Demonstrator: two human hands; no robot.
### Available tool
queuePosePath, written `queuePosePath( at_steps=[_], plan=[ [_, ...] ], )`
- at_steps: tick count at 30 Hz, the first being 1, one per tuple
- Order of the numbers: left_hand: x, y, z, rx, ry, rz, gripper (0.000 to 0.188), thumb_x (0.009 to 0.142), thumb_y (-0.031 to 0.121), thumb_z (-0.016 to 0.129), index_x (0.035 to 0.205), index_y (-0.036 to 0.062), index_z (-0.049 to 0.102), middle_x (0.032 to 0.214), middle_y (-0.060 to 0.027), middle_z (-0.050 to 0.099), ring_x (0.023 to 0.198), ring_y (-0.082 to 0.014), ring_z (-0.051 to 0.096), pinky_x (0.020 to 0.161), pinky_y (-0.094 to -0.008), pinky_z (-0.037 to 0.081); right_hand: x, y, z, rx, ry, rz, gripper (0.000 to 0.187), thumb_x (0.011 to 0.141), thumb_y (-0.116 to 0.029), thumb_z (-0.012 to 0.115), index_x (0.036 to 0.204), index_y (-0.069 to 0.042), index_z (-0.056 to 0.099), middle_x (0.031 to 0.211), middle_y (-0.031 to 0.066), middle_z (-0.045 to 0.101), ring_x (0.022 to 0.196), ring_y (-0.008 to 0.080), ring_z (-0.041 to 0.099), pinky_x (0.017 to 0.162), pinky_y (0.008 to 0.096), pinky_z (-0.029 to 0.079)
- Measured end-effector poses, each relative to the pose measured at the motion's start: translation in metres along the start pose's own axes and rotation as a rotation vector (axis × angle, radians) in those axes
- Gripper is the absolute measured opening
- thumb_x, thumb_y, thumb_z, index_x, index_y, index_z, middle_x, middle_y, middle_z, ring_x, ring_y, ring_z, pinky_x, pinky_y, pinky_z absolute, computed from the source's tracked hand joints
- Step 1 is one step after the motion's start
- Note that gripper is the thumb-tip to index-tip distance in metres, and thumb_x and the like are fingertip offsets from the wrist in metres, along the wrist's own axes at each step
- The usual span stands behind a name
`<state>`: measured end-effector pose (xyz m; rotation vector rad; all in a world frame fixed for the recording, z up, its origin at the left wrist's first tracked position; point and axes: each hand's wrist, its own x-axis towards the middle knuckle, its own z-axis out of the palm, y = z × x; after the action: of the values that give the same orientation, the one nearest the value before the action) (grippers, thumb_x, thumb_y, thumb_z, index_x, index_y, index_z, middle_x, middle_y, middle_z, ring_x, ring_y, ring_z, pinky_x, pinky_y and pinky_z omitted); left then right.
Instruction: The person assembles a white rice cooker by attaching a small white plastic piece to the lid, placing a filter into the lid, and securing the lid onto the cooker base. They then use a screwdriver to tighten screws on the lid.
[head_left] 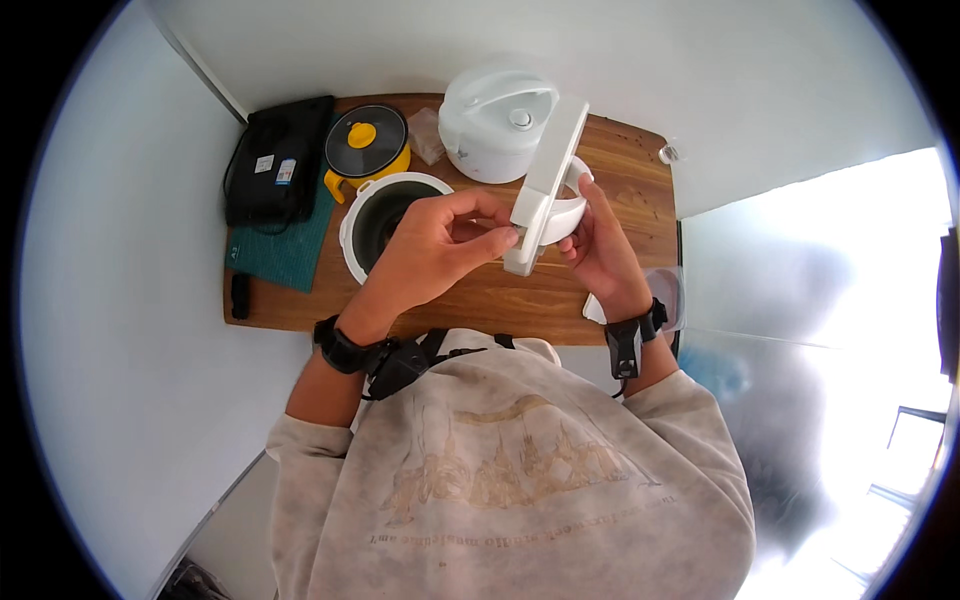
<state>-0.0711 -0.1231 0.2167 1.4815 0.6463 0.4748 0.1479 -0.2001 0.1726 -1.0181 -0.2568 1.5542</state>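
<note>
Above the table I hold a white plastic part (553, 165), a long flat slab tilted on edge with a curved loop on its right side. My left hand (432, 245) is closed, its thumb and fingers pinching the slab's lower left edge. From the right, my right hand (607, 250) grips the part by the loop, thumb up, some fingers hidden behind it. Below my left hand stands a round white pot (352, 222) with a dark interior, partly covered by that hand. A white rounded cooker (487, 150) with a lid handle and button stands just behind the part.
A yellow pot (366, 145) with a dark lid stands back left, beside a clear bag (427, 136). Further left, a black case (268, 185) lies on a green mat (275, 258). A clear plastic tray (664, 298) sits at the wooden table's (640, 190) right edge. White walls enclose the table.
</note>
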Motion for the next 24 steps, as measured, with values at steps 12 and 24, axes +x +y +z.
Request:
queuePosePath(
  at_steps=[12, 24],
  plan=[
    [0.008, -0.02, 0.006, -0.281, -0.026, -0.006, 0.053, 0.088, 0.009, 0.067, 0.136, 0.0001, 0.049, 0.115, -0.0076, 0.063, 0.105, -0.0147, 0.061, 0.089, -0.03, 0.052, 0.0, 0.013, -0.014, 0.084, -0.038, -0.004, 0.047, 0.1, -0.045, 0.053, 0.115, -0.001, 0.057, 0.084, 0.0086, 0.069, 0.061, 0.0125, 0.066, 0.056, 0.0212, 0.057],
    [0.014, -0.035, 0.008, -0.313, -0.052, -0.152, 0.05, 0.097, 0.015, 0.061, 0.14, -0.0017, 0.042, 0.119, -0.0118, 0.062, 0.108, -0.0174, 0.064, 0.088, -0.0329, 0.058, -0.011, 0.017, -0.04, 0.072, -0.077, 0.135, 0.047, 0.102, -0.045, 0.049, 0.114, 0.0, 0.055, 0.081, 0.0154, 0.07, 0.063, 0.0173, 0.069, 0.058, 0.0257, 0.058]
  ],
)
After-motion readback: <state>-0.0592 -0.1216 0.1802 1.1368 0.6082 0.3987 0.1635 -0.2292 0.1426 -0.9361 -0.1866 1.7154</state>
